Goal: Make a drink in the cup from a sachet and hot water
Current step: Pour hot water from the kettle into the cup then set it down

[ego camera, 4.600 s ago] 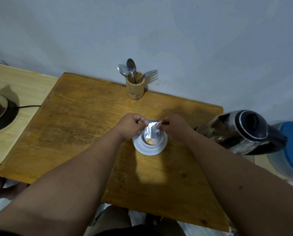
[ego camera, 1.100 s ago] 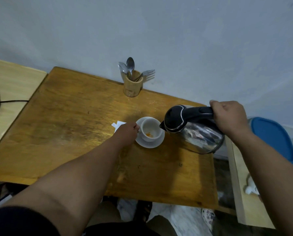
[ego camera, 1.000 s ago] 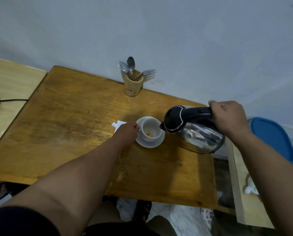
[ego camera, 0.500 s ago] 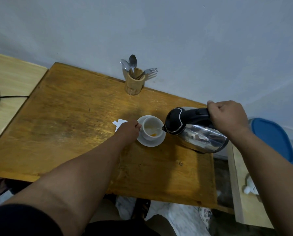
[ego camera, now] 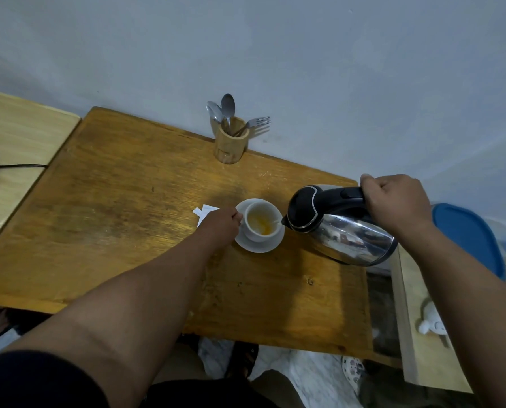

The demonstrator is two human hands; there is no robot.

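Kettle (ego camera: 345,231) likely heavy, hot, steel slick; black handle safest hold. Right hand (ego camera: 393,204) fisting it, tipping spout over white cup (ego camera: 260,223) on saucer (ego camera: 257,245), toward desk's (ego camera: 113,216) right edge. Left hand (ego camera: 220,226) pinching cup's side. Orange liquid pooling inside. Sachet (ego camera: 204,212) lying just left.

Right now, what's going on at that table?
A person is pouring from a steel kettle, gripped by its black handle in the right hand, into a white cup on a saucer. A thin stream runs from the spout into the cup, where orange-yellow liquid is pooling. The left hand steadies the cup at its side. The torn sachet lies beside it on the wooden table.
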